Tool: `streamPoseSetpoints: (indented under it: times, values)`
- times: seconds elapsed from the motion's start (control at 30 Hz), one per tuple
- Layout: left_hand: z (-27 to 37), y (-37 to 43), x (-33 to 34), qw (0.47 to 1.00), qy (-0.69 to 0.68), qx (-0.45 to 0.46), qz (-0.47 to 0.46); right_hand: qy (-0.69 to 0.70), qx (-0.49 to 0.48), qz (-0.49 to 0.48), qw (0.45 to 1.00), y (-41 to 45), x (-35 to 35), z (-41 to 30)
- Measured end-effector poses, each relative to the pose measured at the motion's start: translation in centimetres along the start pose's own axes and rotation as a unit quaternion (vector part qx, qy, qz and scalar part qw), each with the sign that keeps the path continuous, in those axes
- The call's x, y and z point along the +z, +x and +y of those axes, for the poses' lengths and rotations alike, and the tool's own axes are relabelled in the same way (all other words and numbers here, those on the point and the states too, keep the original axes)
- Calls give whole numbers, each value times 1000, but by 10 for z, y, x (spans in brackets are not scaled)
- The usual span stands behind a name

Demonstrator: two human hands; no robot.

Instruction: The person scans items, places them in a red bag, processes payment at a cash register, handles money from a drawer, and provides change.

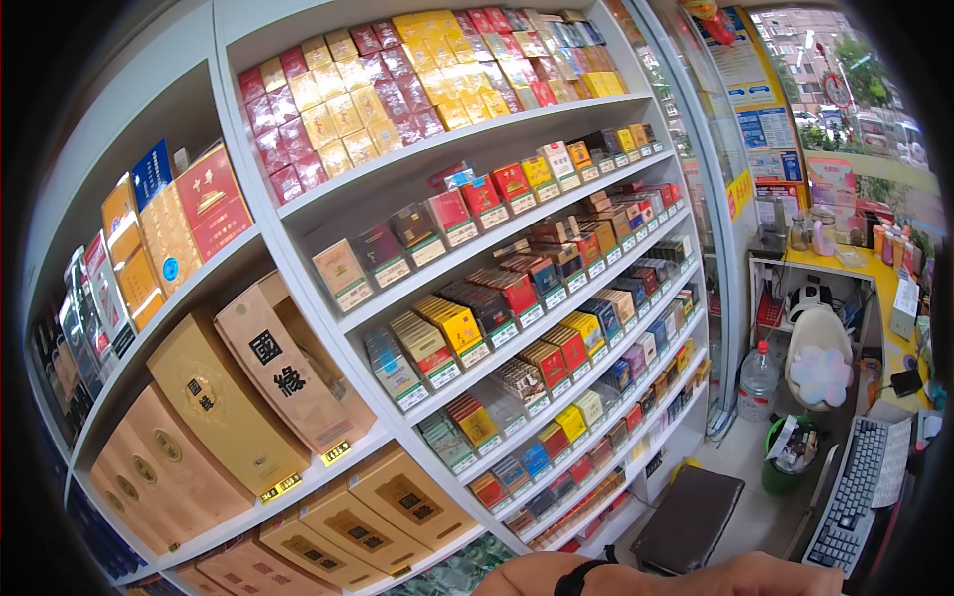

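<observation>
Only one bare arm shows, low at the bottom edge, with a black band on the wrist. It reaches to the right and seems to end in my left hand (760,577), seen from the back. The fingers are cut off or hidden, so whether they hold anything is unclear. The hand lies beside the near end of a white-framed keyboard (853,495). My right hand is out of view. Before me stands a white shelf unit (499,130) with rows of cigarette packs (514,290) behind price tags. Large gift boxes (223,395) fill the shelves on the left.
A dark padded stool (689,518) stands on the floor, near a green waste bin (782,477) and a large plastic bottle (756,384). A chair with a flower-shaped cushion (820,372) is by a yellow-topped counter (891,298). A glass panel edges the shelves on the right.
</observation>
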State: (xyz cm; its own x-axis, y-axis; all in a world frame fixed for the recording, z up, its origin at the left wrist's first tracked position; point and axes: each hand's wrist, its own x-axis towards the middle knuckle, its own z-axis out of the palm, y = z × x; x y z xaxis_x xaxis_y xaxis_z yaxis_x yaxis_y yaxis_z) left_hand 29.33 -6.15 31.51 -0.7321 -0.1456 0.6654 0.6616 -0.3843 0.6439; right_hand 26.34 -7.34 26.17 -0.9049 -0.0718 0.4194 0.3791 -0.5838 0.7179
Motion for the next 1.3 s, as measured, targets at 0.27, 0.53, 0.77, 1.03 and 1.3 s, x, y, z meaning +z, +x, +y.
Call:
streamPoseSetpoints:
  times: [0.27,0.53,0.77,1.03,1.3]
  values:
    - [-18,-18,-43,999,-23,-24,23,-911,287,207,210,7,-78,-439]
    - [-78,-25,-170,986,56,-141,70,-928,281,196,146,15,-70,-404]
    - [-192,-25,-255,914,132,-346,167,-934,176,267,157,-9,-37,-386]
    - [-313,-30,-234,877,109,-461,-78,-935,-115,322,-96,-65,16,-366]
    - [-427,-49,-151,832,157,-429,-313,-892,-161,387,-169,-97,6,-385]
